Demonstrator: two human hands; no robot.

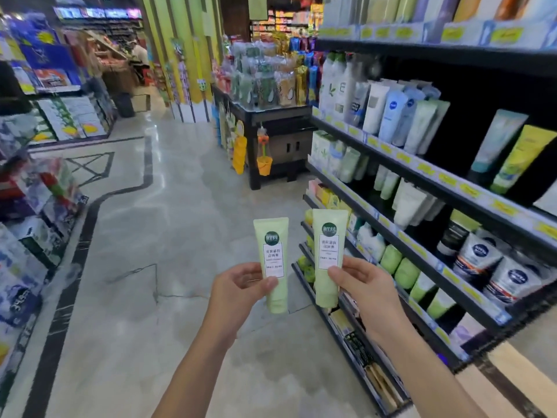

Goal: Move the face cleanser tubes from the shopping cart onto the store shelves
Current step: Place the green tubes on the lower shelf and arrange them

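Observation:
I hold two pale green face cleanser tubes upright, caps down, labels facing me, over the aisle floor. My left hand (238, 285) grips the left tube (273, 251) near its lower half. My right hand (361, 285) grips the right tube (328, 245) the same way. The two tubes stand side by side, a small gap between them. The store shelves (422, 164) stand just to my right, stocked with tubes and bottles. The shopping cart is not in view.
Similar green tubes (404, 271) line a lower shelf at the right. A black display stand (271, 122) with packaged goods blocks the aisle ahead. Stacked boxes (36, 224) line the left side. A person stands far off at the back left.

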